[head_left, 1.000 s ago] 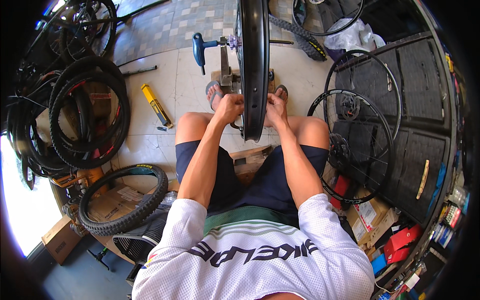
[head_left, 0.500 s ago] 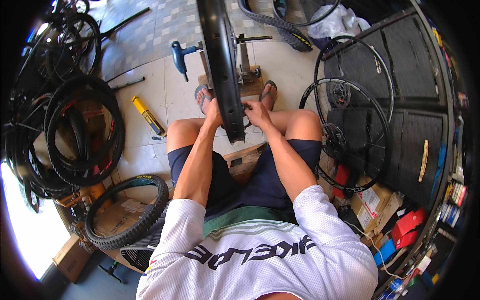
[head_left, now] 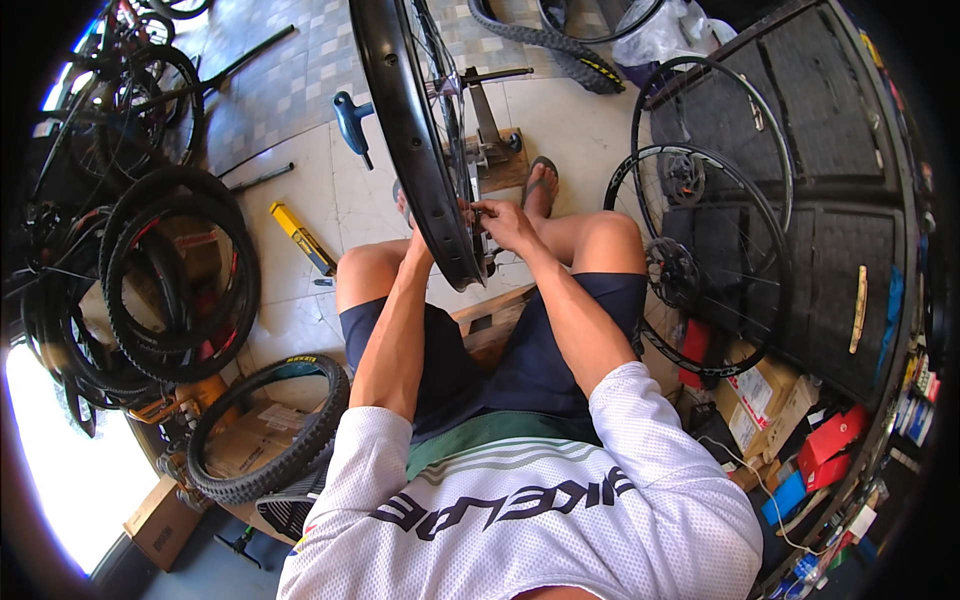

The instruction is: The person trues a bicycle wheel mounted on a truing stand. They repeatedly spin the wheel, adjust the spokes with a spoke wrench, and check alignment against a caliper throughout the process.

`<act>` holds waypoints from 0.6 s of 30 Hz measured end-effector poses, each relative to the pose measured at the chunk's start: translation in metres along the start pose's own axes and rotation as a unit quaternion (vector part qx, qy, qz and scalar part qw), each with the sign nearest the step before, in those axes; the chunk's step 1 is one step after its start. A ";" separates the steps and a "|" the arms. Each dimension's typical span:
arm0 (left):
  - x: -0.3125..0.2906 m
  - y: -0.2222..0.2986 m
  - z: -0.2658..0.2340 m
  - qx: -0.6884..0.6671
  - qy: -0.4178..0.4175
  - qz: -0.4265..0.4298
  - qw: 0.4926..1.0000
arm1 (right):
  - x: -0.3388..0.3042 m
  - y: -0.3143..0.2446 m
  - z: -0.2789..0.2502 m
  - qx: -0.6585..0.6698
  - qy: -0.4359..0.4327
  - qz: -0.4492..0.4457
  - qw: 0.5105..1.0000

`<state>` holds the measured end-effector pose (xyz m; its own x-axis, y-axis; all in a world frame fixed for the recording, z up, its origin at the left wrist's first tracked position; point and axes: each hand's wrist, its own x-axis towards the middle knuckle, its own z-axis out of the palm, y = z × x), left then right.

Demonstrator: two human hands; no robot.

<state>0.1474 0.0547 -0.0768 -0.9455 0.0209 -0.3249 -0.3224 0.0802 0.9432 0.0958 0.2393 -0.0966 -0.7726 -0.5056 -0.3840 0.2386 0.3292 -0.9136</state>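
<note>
Head view. A seated person, knees apart, works on a black wheel (head_left: 425, 150) that stands upright on edge in a truing stand (head_left: 490, 140) on the tiled floor (head_left: 300, 150), directly ahead between the feet. The wheel's lower rim reaches down to knee level, between the two forearms.

Left hand (head_left: 418, 243): lies against the left face of the rim near its lowest part; the rim hides the fingers, so whether it grips or merely steadies cannot be told.

Right hand (head_left: 505, 222): on the right side of the rim, fingers pinched narrow at the spokes just inside the rim, apparently on a small tool, though the object is too small to make out.

Surroundings. A blue-handled tool (head_left: 352, 118) lies on the floor just left of the wheel; a yellow bar (head_left: 303, 238) lies further left, near the left knee. Stacked tyres (head_left: 170, 270) stand at far left, and one tyre (head_left: 265, 425) rests on cardboard boxes (head_left: 160, 515) by the left hip. Two spoked wheels (head_left: 710, 200) lean against a dark cabinet (head_left: 830, 220) at right, with red and blue boxes (head_left: 830, 440) below them.
</note>
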 end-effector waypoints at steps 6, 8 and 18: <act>-0.010 -0.010 -0.011 0.081 0.030 0.057 0.995 | -0.014 -0.030 0.004 0.036 -0.093 -0.030 0.995; -0.013 0.027 -0.001 0.161 0.014 0.117 0.980 | -0.016 -0.020 -0.001 0.040 -0.068 -0.069 0.994; 0.004 -0.017 -0.001 0.135 0.054 -0.014 0.989 | -0.016 -0.021 -0.006 -0.094 -0.057 -0.148 0.983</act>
<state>0.1493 0.0520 -0.0942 -0.9402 -0.0907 -0.3282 -0.3389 0.3433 0.8760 0.0991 0.2454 -0.0707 -0.7177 -0.6846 -0.1274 -0.1085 0.2907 -0.9507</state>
